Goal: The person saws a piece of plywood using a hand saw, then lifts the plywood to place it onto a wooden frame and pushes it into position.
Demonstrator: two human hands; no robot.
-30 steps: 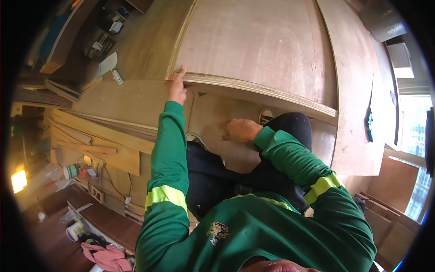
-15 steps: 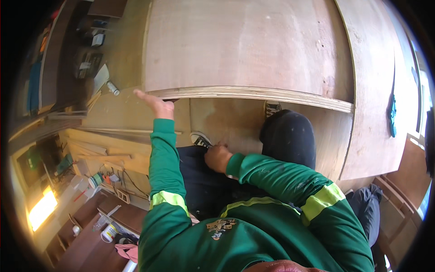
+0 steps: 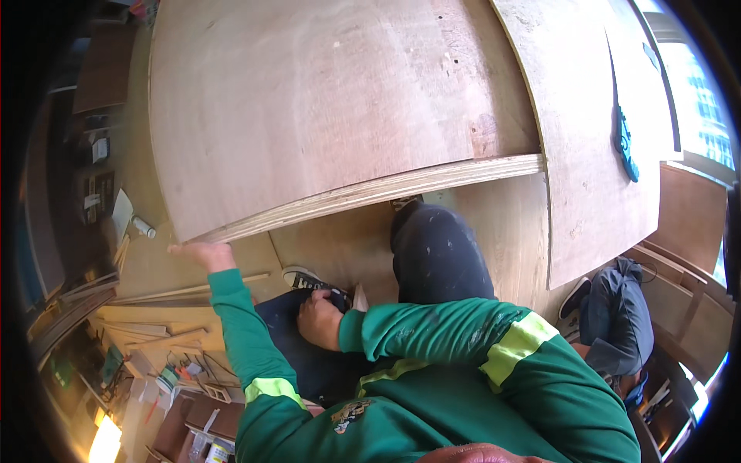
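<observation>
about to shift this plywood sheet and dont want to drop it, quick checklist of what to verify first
1. Left hand on the near corner of the plywood sheet: ok, fingers at its underside.
2. Right hand on the sheet: not ok, it rests low by the shoe.
3. Firm left grip: cannot tell.
4. Own knee out from under the edge: not ok.
5. Other person's leg at right apart from the sheet: cannot tell.

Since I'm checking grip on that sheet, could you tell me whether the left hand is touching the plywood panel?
Touching. The head view shows the left hand with its fingers pressed up against the lower corner edge of the plywood panel, no gap visible.
</observation>
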